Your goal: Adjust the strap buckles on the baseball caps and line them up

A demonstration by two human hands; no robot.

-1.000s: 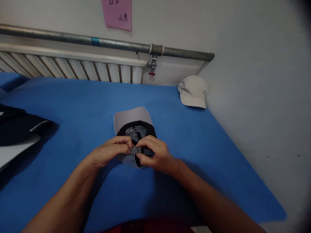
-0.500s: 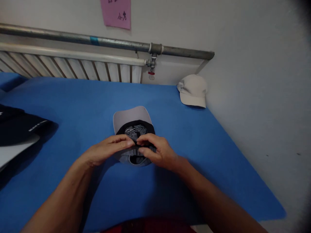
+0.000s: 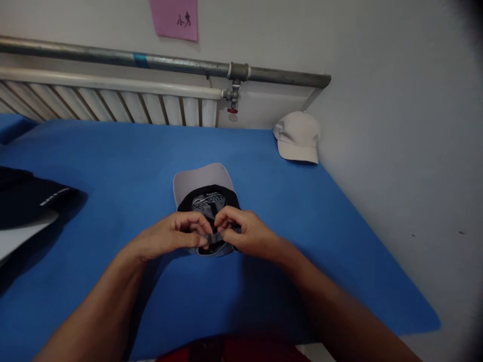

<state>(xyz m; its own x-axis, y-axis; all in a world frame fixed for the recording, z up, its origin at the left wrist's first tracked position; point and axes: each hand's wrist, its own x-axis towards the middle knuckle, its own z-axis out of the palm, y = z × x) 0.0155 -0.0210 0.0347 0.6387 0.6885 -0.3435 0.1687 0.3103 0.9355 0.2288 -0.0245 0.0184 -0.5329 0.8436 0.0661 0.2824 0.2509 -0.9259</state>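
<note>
A grey baseball cap (image 3: 203, 179) lies upside down on the blue tabletop, its brim pointing away from me and its dark inside showing. Across the cap's near side runs the back strap (image 3: 214, 238). My left hand (image 3: 181, 232) pinches the strap's left part between thumb and fingers. From the other side, my right hand (image 3: 245, 230) grips the strap's right part, with thumb and fingertips close together. The two sets of fingertips are a short gap apart. My fingers hide the ends of the strap and any fastener under them.
A light beige cap (image 3: 298, 134) sits in the far right corner by the wall. Dark caps (image 3: 37, 198) and a white brim (image 3: 28, 234) lie at the left edge. Behind the blue table (image 3: 113, 166) are a radiator (image 3: 151, 108) and a metal pipe (image 3: 181, 64) with a valve.
Both hands have shifted from above the strap to closing on it, thumbs now pressed against it. The strap between them shows more plainly. The view has tilted slightly.
</note>
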